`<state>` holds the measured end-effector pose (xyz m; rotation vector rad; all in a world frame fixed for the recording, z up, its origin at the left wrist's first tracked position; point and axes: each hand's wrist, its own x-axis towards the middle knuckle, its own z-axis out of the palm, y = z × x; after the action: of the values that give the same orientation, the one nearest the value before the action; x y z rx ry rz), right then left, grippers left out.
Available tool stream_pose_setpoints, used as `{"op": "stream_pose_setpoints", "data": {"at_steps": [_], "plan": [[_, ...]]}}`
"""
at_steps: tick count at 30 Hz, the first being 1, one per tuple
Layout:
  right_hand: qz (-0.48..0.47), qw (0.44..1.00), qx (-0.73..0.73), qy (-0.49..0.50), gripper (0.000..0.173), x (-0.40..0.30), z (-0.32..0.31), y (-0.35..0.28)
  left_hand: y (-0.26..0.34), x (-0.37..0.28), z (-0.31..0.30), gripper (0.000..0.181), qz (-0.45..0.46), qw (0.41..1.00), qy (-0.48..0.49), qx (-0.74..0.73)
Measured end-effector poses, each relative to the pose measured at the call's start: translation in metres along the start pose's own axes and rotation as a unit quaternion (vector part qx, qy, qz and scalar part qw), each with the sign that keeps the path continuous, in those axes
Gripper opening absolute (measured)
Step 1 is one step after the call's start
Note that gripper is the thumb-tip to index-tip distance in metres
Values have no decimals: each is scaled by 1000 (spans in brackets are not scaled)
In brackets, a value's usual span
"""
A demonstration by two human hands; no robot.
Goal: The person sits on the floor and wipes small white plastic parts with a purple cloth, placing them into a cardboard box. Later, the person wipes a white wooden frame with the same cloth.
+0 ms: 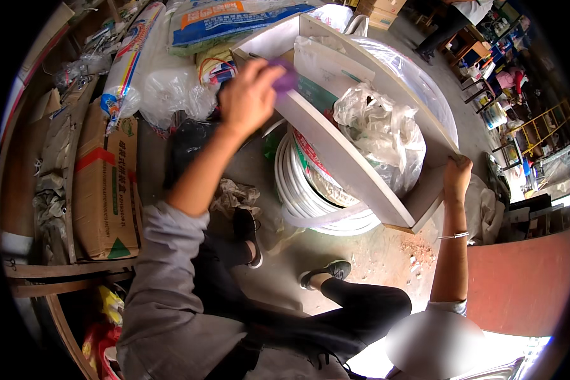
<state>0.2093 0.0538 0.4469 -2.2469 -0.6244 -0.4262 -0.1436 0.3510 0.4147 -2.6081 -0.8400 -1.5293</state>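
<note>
A white wooden drawer is tilted above a coil of white pipe. My right hand grips the drawer's near right corner. Blurred at the drawer's left edge, my left hand holds a small round purple object; its exact kind is unclear. Inside the drawer lie crumpled clear plastic bags and a white and green carton or sheet. Whether the drawer rests on the coil cannot be told.
A taped cardboard box and plastic-wrapped rolls stand at the left. Filled sacks lie behind the drawer. A reddish-brown board is at the right. Farther off, a person stands near cluttered shelves. Debris lies on the floor.
</note>
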Motion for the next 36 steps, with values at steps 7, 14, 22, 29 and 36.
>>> {"op": "stream_pose_setpoints", "data": {"at_steps": [7, 14, 22, 29, 36], "plan": [[8, 999, 39, -27, 41, 5, 5, 2, -79, 42, 27, 36, -83, 984, 131, 90], [20, 1000, -1, -15, 43, 7, 8, 8, 48, -35, 78, 52, -340, 877, 253, -225], [23, 996, 41, -80, 36, 12, 1, 13, 217, -153, 59, 62, -211, 910, 9, -356], [6, 998, 30, -49, 41, 17, 3, 19, 89, -64, 88, 62, -315, 887, 121, -315], [12, 999, 31, -40, 46, 15, 5, 15, -2, -27, 114, 62, -494, 695, 188, -487]]}}
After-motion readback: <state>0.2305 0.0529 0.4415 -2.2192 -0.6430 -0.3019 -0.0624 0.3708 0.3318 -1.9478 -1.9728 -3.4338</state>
